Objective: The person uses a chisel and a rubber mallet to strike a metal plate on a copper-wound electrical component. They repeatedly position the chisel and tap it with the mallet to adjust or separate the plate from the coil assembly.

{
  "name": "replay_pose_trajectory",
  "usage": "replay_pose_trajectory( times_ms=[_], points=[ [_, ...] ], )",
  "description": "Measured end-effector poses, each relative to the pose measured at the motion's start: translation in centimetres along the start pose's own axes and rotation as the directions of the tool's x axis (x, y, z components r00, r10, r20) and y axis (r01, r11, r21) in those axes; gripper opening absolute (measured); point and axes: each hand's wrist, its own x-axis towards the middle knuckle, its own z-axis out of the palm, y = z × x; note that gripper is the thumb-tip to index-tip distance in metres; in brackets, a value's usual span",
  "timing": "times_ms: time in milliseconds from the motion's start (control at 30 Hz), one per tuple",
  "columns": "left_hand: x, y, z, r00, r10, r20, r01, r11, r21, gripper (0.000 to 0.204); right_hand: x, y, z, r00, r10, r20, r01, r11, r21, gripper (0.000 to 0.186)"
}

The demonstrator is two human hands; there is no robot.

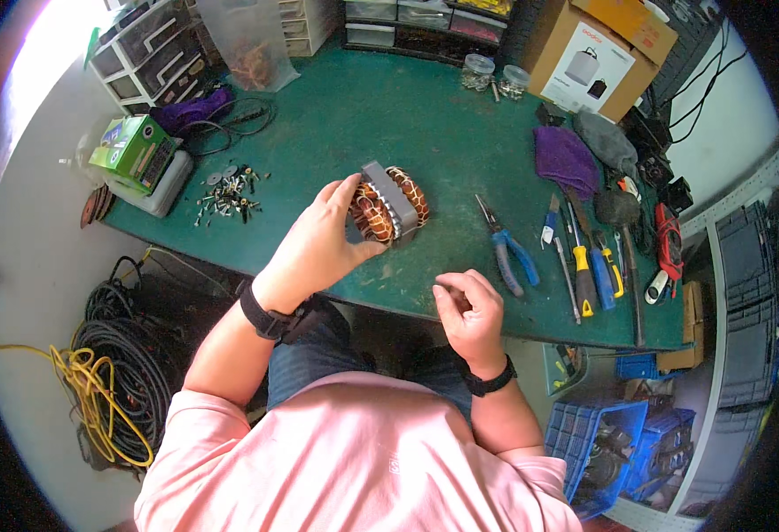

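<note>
A motor stator (402,197) with a grey laminated core and laced copper windings stands on the green bench in front of me. My left hand (323,226) grips its left side, thumb at the near end of the winding and fingers at the far end. My right hand (473,312) hovers over the bench's front edge, apart from the stator, with its fingers curled loosely toward the thumb and nothing seen in them. Blue-handled long-nose pliers (506,248) lie on the bench nearest to that hand.
Screwdrivers (582,275), a mallet (622,222) and a red meter (669,244) lie at the right. Loose screws (230,193) are heaped at the left beside a green box (134,152). Clear jars (478,73) and a cardboard box (598,62) stand at the back.
</note>
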Motion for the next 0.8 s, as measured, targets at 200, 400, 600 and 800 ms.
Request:
replay_pose_trajectory(
  times_ms=[200, 400, 600, 800],
  points=[
    [-1.8, 1.6, 0.9, 0.988, -0.052, -0.143, 0.076, 0.983, 0.166, 0.069, 0.0, 0.2, 0.0, 1.000, -0.001, -0.002, 0.001, 1.000, -0.014, 0.010],
    [-2.9, 1.5, 1.0, 0.986, 0.041, -0.159, 0.002, 0.967, 0.257, 0.058, 0.1, -0.3, -0.7, 0.997, 0.027, 0.074, -0.022, 0.997, -0.069, 0.014],
    [-3.3, 1.5, 1.1, 0.988, -0.022, -0.151, 0.056, 0.973, 0.225, 0.057, -0.2, -2.3, -2.1, 0.991, 0.030, 0.133, -0.014, 0.992, -0.124, 0.015],
    [-3.1, 1.0, 1.1, 0.987, 0.018, -0.159, 0.017, 0.977, 0.213, 0.057, 0.1, -2.7, -2.8, 0.989, 0.003, 0.151, 0.021, 0.987, -0.161, 0.015]
  ],
)
